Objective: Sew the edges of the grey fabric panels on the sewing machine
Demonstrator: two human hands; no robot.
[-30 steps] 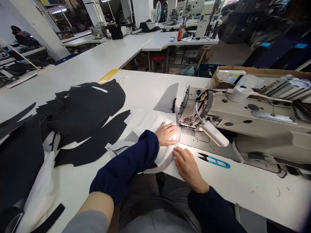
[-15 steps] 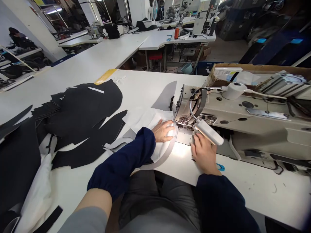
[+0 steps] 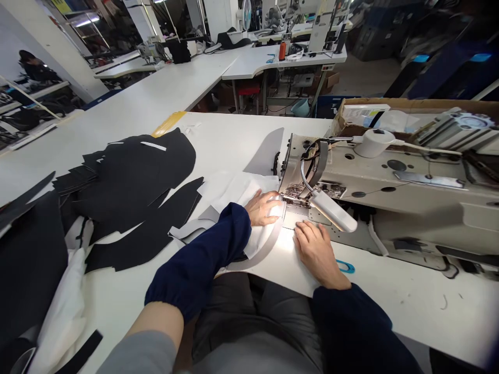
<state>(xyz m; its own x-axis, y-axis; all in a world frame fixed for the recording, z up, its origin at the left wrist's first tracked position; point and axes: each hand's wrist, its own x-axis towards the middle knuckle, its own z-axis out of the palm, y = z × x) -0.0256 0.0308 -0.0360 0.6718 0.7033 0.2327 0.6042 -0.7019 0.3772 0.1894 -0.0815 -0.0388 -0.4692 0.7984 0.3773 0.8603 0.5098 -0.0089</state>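
Observation:
My left hand lies on a white fabric piece, fingers spread and pointing toward the sewing machine. A grey edge of cloth curves along the right side of the white piece, close to the needle area. My right hand rests palm down at the front edge of the metal machine plate, fingers stretched out with nothing in them. A white lamp on a bendy neck hangs above the plate. Beside my right wrist lies a blue tool, partly hidden, probably thread snips.
Black cut fabric pieces are piled on the left of the white table. A grey panel lies behind the machine head. At the back right stands an open cardboard box. A person sits far left.
My right hand has moved left and slightly toward me, from under the lamp to the plate's front edge. The left hand and the white fabric stay nearly in place.

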